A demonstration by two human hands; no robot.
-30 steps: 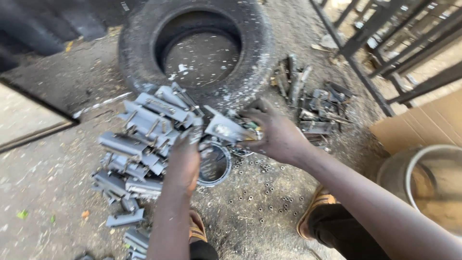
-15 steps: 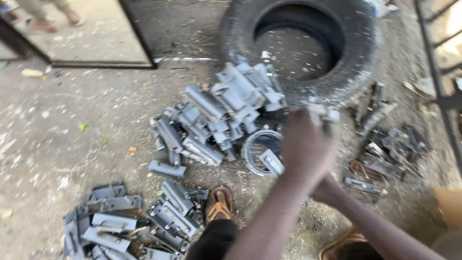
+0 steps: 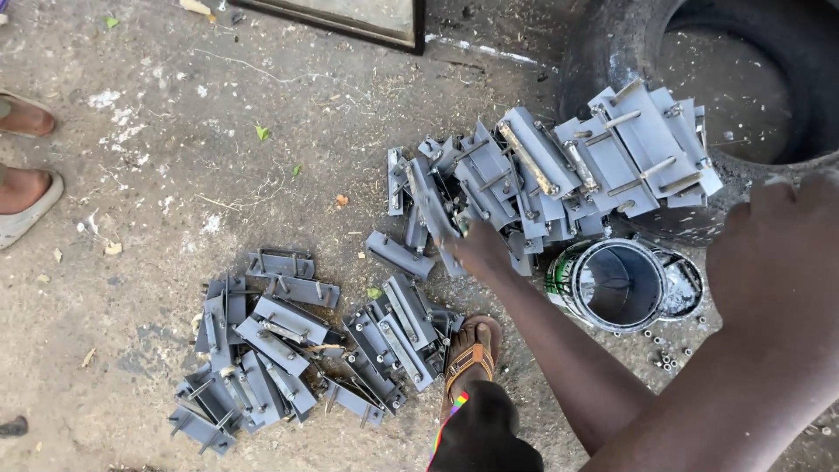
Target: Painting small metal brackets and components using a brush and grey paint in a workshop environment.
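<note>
- Two piles of grey metal brackets lie on the dirt ground in the head view.
- One hand, the left hand [image 3: 479, 249], reaches into the upper pile of brackets [image 3: 559, 170]. Its fingers sit down among the grey pieces and touch them. The fingers are partly hidden, so I cannot tell if they are pinching a piece or just resting on it.
- The right hand [image 3: 773, 249] is big and blurry at the right edge. It hangs above the ground, over the side of the tyre and near the tin. I cannot tell if it is spread or curled, or if it holds anything.
- The upper pile leans against an old black tyre [image 3: 612, 44] at the top right.
- A round open tin [image 3: 620, 284] stands just below that pile, between the two arms. Its lid [image 3: 682, 288] lies right beside it, touching it.
- Small nuts [image 3: 666, 357] lie scattered on the ground near the tin.
- The lower pile of brackets [image 3: 297, 341] lies at the bottom left, well apart from the hands.
- The person's foot in a sandal [image 3: 472, 354] rests just beside the lower pile.
- Another person's feet [image 3: 22, 179] show at the left edge.
- A framed pane [image 3: 350, 16] lies at the top.
</note>
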